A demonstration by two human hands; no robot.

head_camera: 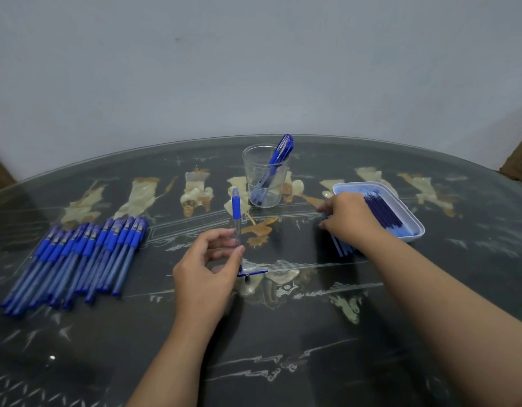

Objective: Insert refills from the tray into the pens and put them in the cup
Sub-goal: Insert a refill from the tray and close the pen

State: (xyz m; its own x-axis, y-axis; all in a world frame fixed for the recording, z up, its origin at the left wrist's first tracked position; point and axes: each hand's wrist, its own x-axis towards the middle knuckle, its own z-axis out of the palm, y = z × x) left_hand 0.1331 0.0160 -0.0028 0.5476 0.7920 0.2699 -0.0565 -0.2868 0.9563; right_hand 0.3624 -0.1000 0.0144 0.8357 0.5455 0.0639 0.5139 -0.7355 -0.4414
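Head view: the left hand [207,259] pinches a clear pen [235,214] upright between thumb and curled fingers, short of the cup [254,171]. The right hand [349,215] lies over refills [383,212] at the tray [412,218] edge; its grip is too blurred to tell.

Dim, cool light; soft shadows on the glossy dark glass-topped table [283,333] just behind the fingers. Slight blur at the fingers of the right hand [352,220]; fisheye bowing well beyond the fingertips.
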